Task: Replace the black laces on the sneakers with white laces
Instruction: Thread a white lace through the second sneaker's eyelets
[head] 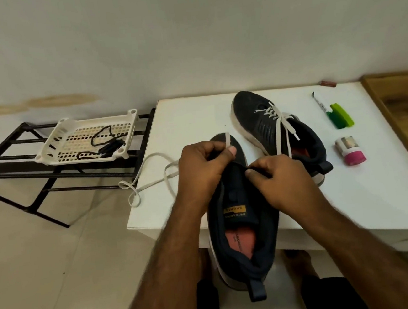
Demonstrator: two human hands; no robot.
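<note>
On the tabotop edge: the near sneaker point(241, 215) lies with its heel hanging over the front of the white tabletop point(363, 188), toe pointing away; its red insole shows.
Left hand point(203, 169): fingers curled, pinching the white lace point(150, 179) at the toe end of the near sneaker; a short end of lace stands up above the thumb.
Right hand point(279, 179): fingers curled, gripping the sneaker's upper at the eyelet row; what sits under the fingertips I cannot tell.
White lace: trails left from the left hand in loose loops; it crosses the tabletop's left edge and hangs over it.
Far sneaker point(278, 134): lies further back on the tabletop, just beside the near one; white lacing already crosses its eyelets, ends loose.
Black laces point(104, 144): tangled in a white perforated basket point(72, 142); the basket sits on a dark metal rack point(12, 167) left of the tabletop.
Right of the sneakers: a pen point(319, 103), a green object point(340, 116) and a small pink-capped container point(350, 150) on the tabletop, well apart from the hands.
</note>
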